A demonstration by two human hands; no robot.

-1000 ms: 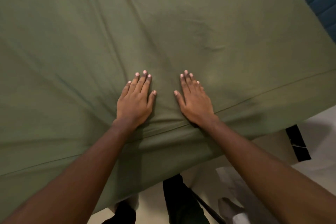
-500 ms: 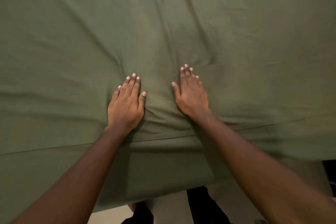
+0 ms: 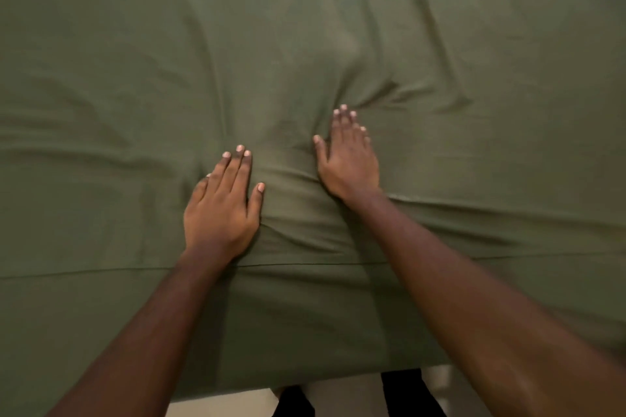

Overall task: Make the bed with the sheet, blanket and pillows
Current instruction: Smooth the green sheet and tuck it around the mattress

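Green cloth fills almost your whole view: the green sheet (image 3: 338,27) is spread over the bed (image 3: 305,332) and hangs down its near side.

Your left hand (image 3: 220,210) lies flat on it, palm down, fingers (image 3: 233,169) straight and close together, thumb out to the side. It grips nothing, it only presses. Your right hand (image 3: 349,162) is flat and pressing too, and reaches further across the bed than the left, so it is the nearer one to the far slack.

Between the two hands a soft ridge (image 3: 291,186) of bunched cloth has risen. Creases (image 3: 399,95) fan out from your right fingertips, and longer folds run away from you toward the far side. That is the line to follow: the slack lies ahead of your palms, with its long axis running away from you.

Just behind your wrists the hem (image 3: 101,271) crosses left to right, roughly level along the near edge. Below it, pale floor (image 3: 216,403) shows past the hanging cloth.

By the look of it you are mid-smoothing. A push forward and outward from the ridge should flatten it. Go gently, as thin cloth like this drags and bunches under the palm.
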